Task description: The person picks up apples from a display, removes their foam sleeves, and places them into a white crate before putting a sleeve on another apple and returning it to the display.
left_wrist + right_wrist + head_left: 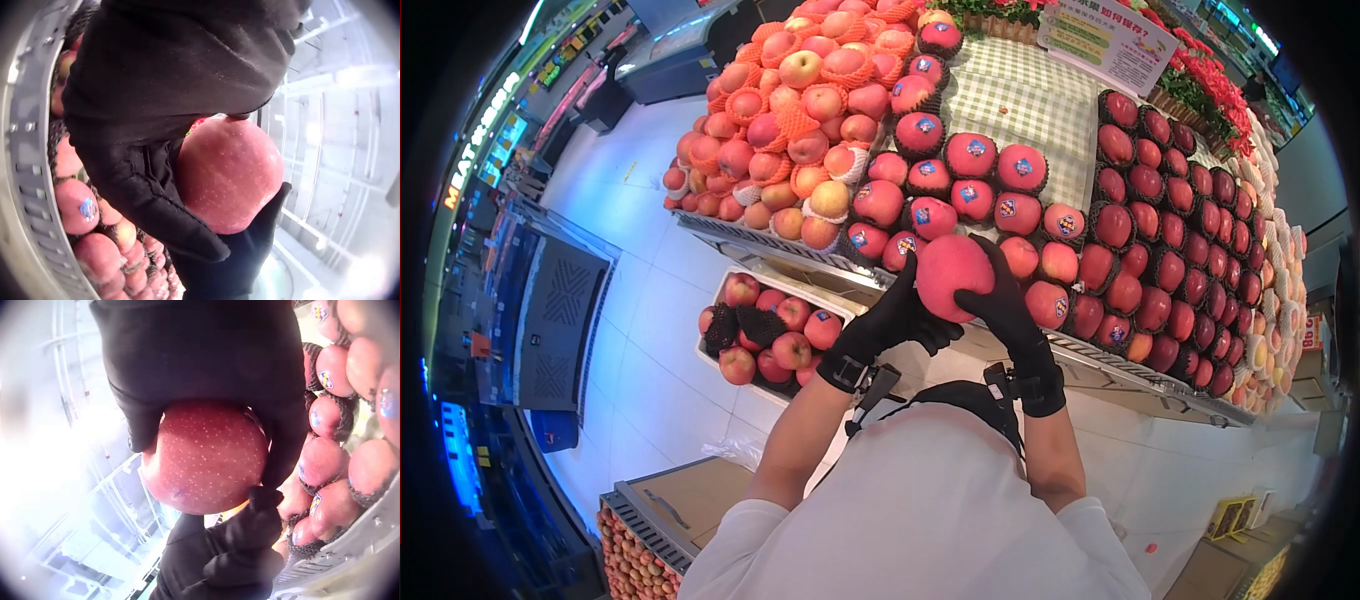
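A large red apple (953,275), without a foam net, is held between both black-gloved hands in front of the display. My right hand (1008,310) grips its right side, thumb across the near face and fingers over the far side. The left hand (890,322) cups the apple from the left and below. In the left wrist view, the left hand's (169,69) fingers curve along the pale-speckled apple (231,175). From the right wrist, the right hand (206,356) spans the apple (206,459) from above. Rows of stickered apples (972,200) in black nets lie just beyond.
Orange-netted apples (800,70) are heaped at the left of the stand, dark red apples (1145,220) lined up at the right. Checked cloth (1030,90) covers its middle. A white crate (712,362) of apples stands below left. A metal rail (1140,367) edges the stand.
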Tool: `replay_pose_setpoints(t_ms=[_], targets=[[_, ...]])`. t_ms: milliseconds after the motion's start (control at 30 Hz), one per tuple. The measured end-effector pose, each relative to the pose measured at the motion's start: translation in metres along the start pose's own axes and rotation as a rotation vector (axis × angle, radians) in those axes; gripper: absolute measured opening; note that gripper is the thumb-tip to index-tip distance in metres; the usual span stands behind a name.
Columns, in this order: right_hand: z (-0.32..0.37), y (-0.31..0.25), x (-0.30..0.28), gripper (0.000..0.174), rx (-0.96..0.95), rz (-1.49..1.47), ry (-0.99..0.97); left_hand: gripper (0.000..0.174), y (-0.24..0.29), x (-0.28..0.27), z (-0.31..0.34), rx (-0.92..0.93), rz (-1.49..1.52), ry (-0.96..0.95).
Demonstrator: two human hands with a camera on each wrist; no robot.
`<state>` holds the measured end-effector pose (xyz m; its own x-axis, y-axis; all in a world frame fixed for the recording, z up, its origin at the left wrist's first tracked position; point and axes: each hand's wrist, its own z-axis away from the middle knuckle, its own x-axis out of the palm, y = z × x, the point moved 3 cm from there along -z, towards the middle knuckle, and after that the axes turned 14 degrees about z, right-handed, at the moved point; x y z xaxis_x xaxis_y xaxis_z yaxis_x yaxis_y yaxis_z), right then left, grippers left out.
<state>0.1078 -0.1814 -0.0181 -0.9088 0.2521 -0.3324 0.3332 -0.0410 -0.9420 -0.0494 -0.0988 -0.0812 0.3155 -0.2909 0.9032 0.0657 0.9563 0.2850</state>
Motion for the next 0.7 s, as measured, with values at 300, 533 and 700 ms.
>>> replay_pose_setpoints(t_ms=[300, 533, 700], targets=[[-0.011, 0.043, 0.005, 0.059, 0.203, -0.399, 0.015, 0.075, 0.013, 0.033, 0.010, 0.461, -0.270, 0.294], [-0.007, 0.030, 0.000, 0.056, 0.220, -0.333, -0.034, 0.073, 0.018, 0.010, 0.006, 0.370, -0.047, 0.223], [-0.009, 0.031, -0.002, 0.053, 0.114, -0.263, -0.049, 0.076, 0.015, 0.017, 0.005, 0.551, -0.308, 0.179]])
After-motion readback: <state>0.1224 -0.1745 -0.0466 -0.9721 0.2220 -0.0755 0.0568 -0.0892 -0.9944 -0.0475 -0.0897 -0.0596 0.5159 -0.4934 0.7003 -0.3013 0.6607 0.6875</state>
